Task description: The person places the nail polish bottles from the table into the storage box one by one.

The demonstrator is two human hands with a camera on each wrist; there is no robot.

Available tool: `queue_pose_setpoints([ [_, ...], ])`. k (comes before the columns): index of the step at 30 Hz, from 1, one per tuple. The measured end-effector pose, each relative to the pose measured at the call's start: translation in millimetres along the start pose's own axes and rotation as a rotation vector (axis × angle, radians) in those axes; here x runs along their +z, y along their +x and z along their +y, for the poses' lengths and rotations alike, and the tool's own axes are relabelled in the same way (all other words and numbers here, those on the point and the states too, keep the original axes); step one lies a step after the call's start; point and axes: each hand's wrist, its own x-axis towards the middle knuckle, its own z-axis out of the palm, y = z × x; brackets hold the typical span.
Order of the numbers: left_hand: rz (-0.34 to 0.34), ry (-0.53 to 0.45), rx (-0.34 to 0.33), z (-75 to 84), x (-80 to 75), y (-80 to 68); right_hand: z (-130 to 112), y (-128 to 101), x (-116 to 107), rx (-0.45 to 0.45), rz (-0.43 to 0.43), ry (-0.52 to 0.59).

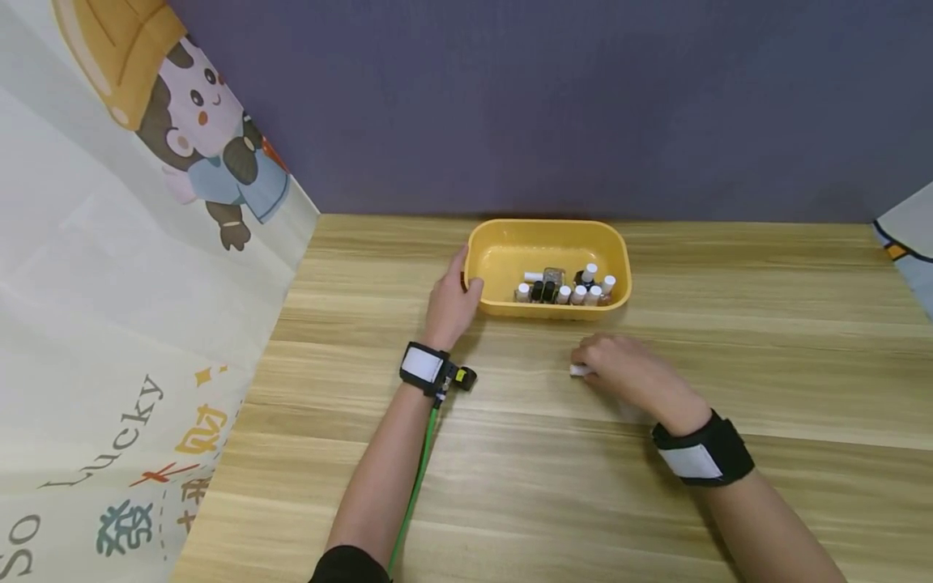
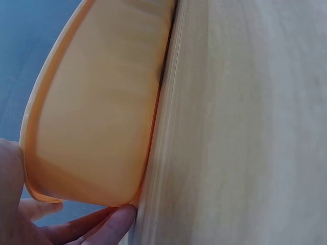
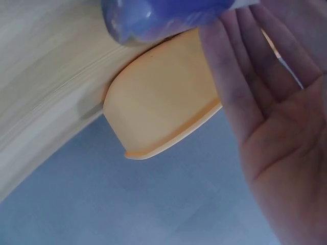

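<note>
On the wooden tabletop (image 1: 729, 308) stands a yellow tub (image 1: 510, 251) with a cluster of small bottles (image 1: 564, 288) along its near wall. The left hand (image 1: 450, 304) takes the tub's left end in its grip, thumb over the rim and fingers against the outside. The right hand (image 1: 619, 368) lies on the tabletop just in front of the tub, covering a small bottle (image 1: 578, 370) whose white end shows at its fingertips; the right wrist view shows the fingers fairly straight, touching something blue.
</note>
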Motion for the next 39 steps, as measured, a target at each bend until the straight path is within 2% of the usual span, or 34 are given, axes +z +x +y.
queue_pose_setpoints([
  [6, 0.005, 0.004, -0.003, 0.2, -0.2, -0.4, -1.9, 1.4, -3.0, 0.004, 0.087, 0.008],
  [14, 0.008, 0.009, -0.001, -0.3, -0.9, -0.7, -4.3, 4.9, -8.0, 0.005, 0.122, 0.008],
  [23, 0.002, -0.004, 0.003, 0.8, -1.0, -0.5, -2.2, 8.0, -18.1, 0.009, 0.300, 0.013],
  [29, -0.008, -0.002, 0.001, 1.4, -1.2, -1.1, 2.6, 9.8, -25.1, -0.030, 0.386, 0.037],
  [39, -0.015, 0.001, -0.011, 1.5, -1.6, -1.9, 7.8, 11.4, -46.8, 0.013, 0.448, 0.096],
])
